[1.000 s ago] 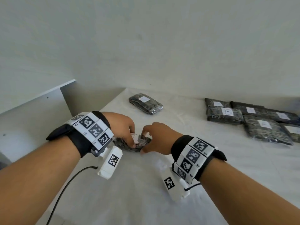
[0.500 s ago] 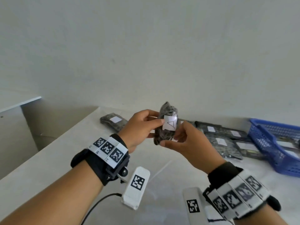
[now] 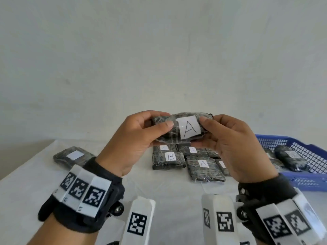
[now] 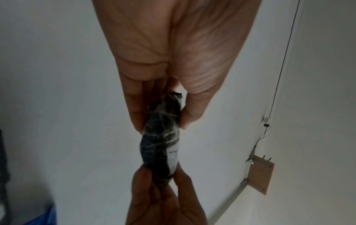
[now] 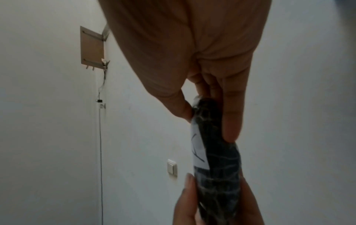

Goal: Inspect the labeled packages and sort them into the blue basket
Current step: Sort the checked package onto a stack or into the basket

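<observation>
Both hands hold a dark wrapped package up above the table, its white label marked "A" facing me. My left hand pinches its left end between thumb and fingers; my right hand pinches its right end. The left wrist view shows the package edge-on, held at both ends. The right wrist view shows the same package with part of the label. Several more labeled packages, marked "A" or "B", lie on the table below. The blue basket at the right holds a package.
One package with a blank-looking label lies apart at the table's left. A plain wall rises just behind the table. A wall switch and a wooden bracket show in the right wrist view.
The hands lifted the package off the table, raised it and turned it level, so the "A" label now faces me. The view swung right, bringing the basket into sight.
</observation>
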Tool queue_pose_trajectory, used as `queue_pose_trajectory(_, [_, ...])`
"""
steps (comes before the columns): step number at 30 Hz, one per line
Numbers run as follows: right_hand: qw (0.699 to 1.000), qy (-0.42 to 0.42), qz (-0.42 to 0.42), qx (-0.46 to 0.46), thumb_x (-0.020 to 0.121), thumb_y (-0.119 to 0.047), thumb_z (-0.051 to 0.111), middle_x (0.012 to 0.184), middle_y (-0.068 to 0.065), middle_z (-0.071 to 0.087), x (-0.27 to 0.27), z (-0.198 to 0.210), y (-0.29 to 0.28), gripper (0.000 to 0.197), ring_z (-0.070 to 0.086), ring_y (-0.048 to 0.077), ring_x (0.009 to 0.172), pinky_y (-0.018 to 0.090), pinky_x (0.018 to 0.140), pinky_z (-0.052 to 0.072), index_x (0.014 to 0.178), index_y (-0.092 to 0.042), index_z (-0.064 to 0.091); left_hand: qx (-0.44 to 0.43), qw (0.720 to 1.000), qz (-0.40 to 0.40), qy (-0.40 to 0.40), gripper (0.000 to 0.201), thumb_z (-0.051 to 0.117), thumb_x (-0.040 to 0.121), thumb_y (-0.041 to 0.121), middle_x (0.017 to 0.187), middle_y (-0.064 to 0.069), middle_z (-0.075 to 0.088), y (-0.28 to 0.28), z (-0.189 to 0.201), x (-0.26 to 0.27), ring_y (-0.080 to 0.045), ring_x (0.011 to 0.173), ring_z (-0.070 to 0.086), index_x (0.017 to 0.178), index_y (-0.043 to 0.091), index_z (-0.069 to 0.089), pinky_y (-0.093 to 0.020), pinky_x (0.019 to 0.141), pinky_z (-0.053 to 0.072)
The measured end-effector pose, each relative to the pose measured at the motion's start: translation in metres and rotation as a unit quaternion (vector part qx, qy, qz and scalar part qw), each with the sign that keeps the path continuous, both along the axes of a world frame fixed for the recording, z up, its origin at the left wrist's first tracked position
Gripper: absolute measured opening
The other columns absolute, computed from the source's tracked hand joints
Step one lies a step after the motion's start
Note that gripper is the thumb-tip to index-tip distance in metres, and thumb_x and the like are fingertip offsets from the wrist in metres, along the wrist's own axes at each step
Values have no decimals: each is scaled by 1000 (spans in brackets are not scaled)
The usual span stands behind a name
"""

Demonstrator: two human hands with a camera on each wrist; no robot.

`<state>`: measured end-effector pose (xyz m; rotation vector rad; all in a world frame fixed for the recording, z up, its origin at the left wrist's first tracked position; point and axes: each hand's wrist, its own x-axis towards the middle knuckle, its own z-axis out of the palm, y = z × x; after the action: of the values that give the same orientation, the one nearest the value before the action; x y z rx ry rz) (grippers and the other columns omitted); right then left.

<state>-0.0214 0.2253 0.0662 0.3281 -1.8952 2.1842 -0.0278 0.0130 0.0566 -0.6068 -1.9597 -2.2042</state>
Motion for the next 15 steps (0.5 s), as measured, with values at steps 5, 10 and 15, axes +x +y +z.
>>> queue_pose_trajectory(5, [998, 15, 25, 47, 99, -19, 66, 98, 10, 80, -6, -1, -8, 21, 79, 27, 95, 44, 89, 64, 117, -8, 68, 6, 997, 41, 67, 27, 72, 80, 18, 95, -11, 81, -6, -1, -3, -21, 87, 78, 102, 3, 75, -27, 76, 63])
queue_pose_trajectory(10, [997, 71, 18, -6, 92, -5, 71, 87, 7, 79, -14, -8, -19, 10, 75, 19, 80, 32, 81, 62, 101, -8, 73, 7, 999, 25, 47, 39, 74, 72, 29, 97, -9, 81, -10, -3, -4, -18, 88, 78, 105, 7, 76, -27, 77, 63])
queue_pose_trajectory(15, [999, 40, 32, -6, 94, -14, 72, 88, 3, 78, -13, -13, -32, 16, 74, 14, 80, 37, 85, 62, 108, -8, 70, 1, 999, 34, 15, 38, 73, 74, 25, 97, -12, 80, -10, -7, -8, -24, 92, 78, 103, 1, 75, -34, 83, 64])
